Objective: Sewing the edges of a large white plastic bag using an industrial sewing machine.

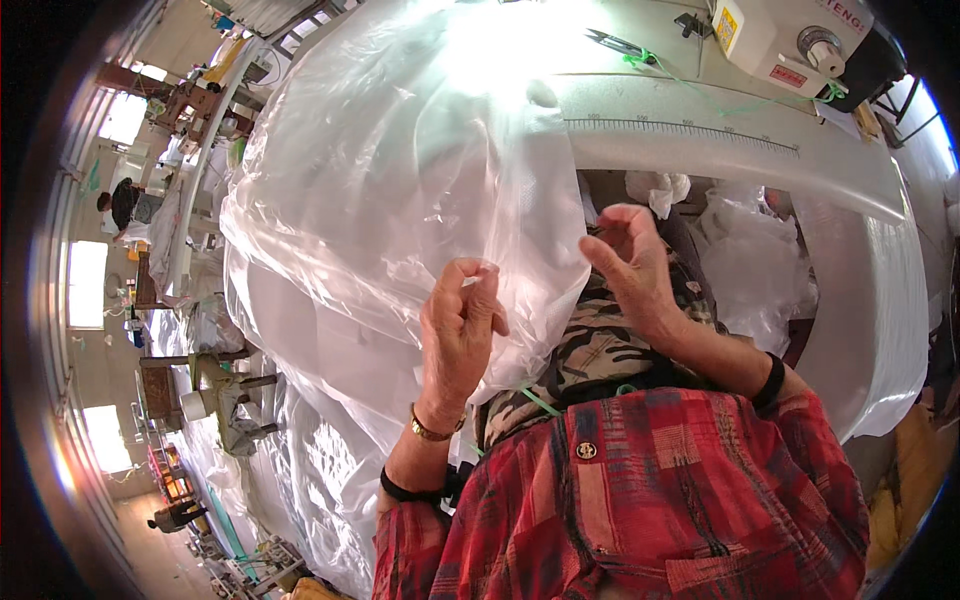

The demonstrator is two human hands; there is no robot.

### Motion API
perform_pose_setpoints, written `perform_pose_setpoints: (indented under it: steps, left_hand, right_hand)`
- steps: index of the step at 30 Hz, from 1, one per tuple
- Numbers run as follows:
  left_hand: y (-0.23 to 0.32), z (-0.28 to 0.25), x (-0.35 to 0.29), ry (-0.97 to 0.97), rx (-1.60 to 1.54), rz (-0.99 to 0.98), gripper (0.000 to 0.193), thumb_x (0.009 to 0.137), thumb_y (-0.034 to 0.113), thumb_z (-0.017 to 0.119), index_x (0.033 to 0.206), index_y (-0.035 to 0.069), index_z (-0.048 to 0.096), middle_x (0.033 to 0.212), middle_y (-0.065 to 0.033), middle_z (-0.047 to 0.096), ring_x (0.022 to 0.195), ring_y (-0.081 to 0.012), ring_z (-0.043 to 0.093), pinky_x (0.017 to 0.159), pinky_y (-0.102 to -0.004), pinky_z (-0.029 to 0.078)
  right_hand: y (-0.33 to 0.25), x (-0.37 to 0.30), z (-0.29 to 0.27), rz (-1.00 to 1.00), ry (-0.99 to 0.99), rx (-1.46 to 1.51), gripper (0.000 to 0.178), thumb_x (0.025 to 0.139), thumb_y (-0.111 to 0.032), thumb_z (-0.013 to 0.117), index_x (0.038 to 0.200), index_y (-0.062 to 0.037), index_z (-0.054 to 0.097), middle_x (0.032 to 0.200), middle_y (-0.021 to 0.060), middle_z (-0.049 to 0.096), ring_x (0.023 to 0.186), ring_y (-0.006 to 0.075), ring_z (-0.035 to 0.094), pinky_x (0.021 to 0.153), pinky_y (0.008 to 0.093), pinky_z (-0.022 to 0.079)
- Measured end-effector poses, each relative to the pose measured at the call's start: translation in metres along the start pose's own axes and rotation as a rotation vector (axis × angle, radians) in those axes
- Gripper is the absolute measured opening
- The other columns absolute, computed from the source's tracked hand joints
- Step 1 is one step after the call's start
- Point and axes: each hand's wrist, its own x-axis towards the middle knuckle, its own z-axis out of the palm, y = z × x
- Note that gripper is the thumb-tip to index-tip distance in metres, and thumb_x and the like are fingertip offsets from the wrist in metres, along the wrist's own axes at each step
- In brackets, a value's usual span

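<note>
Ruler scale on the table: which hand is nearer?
Right. The right hand is below the ruler scale in view; the left hand is farther left, over clear plastic.

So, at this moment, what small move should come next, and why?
Probably bring the right grip slightly left and close it on the right edge of the translucent plastic: it looks open and empty beside that edge, while the left grip is curled over the plastic, though whether it pinches any is unclear.

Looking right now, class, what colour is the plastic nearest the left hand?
The plastic is a translucent white, shown best in the head view.
</note>
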Motion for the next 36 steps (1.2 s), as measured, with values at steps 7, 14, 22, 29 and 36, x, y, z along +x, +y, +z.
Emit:
perform_pose_setpoints:
  steps: [7,14,22,29,36]
  left_hand:
    - [0.025,-0.017,0.015,-0.064,0.256,0.348,0.012,0.093,0.007,0.059,0.091,-0.001,0.067,0.069,-0.001,0.058,0.06,-0.0048,0.049,0.055,-0.0202,0.039]
    - [0.015,0.003,0.017,-0.25,0.278,0.319,0.005,0.086,0.0,0.063,0.091,-0.002,0.065,0.075,-0.0029,0.059,0.063,-0.0062,0.049,0.055,-0.0217,0.041]
    - [0.001,0.005,0.009,-0.223,0.348,0.38,0.005,0.089,0.003,0.062,0.09,-0.002,0.062,0.074,-0.0038,0.058,0.062,-0.0091,0.05,0.055,-0.0249,0.042]
    - [-0.009,0.002,0.003,-0.139,0.09,0.17,0.011,0.091,0.007,0.063,0.086,-0.003,0.062,0.07,0.0014,0.055,0.059,-0.0053,0.044,0.052,-0.0226,0.037]
    - [0.01,0.003,-0.018,0.013,0.002,-0.096,0.025,0.092,0.006,0.061,0.116,-0.001,0.064,0.073,0.0005,0.056,0.055,-0.0037,0.047,0.049,-0.0205,0.039]
  right_hand:
    - [0.005,-0.013,0.015,0.054,-0.382,-0.22,0.023,0.091,-0.014,0.057,0.095,0.0082,0.056,0.07,0.0142,0.059,0.064,0.0142,0.051,0.061,0.033,0.045]
    - [-0.031,-0.036,0.006,-0.157,-0.564,-0.206,0.012,0.088,-0.011,0.059,0.094,-0.0002,0.059,0.076,0.0163,0.06,0.07,0.0276,0.061,0.066,0.0367,0.047]
    - [-0.028,-0.042,0.016,-0.523,-0.766,-0.365,0.008,0.08,-0.012,0.064,0.082,-0.0077,0.058,0.073,0.012,0.057,0.073,0.0339,0.059,0.073,0.0414,0.045]
    - [-0.022,-0.035,0.024,-0.597,-0.996,-0.393,0.013,0.083,-0.016,0.062,0.079,-0.0062,0.055,0.072,0.012,0.057,0.073,0.0336,0.059,0.073,0.0401,0.045]
    - [-0.02,0.019,0.027,0.231,-0.636,-0.028,0.027,0.096,-0.028,0.058,0.092,-0.0028,0.064,0.073,0.0015,0.059,0.069,0.0071,0.053,0.065,0.0286,0.049]
